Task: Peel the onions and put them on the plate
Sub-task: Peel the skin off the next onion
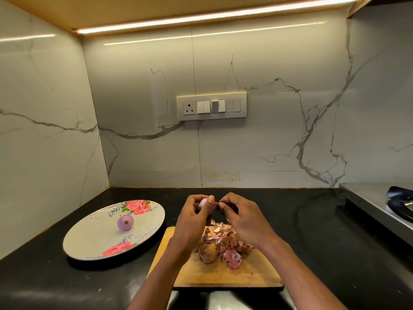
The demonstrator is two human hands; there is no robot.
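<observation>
Above a wooden cutting board (223, 276) on the dark desk (312, 231), the left hand (194, 217) curls its fingers around a pale onion (203, 202), mostly hidden. Touching it, the right hand (242, 217) pinches a barely visible strip of skin. One peeled onion (125, 222) sits on the floral plate (89, 238), left. Peelings (225, 242) litter the board.

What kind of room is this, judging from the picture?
Most likely a home kitchen: a dark countertop against a marble-look backsplash, a wooden cutting board with onion peels, and part of a stove at the right.
</observation>
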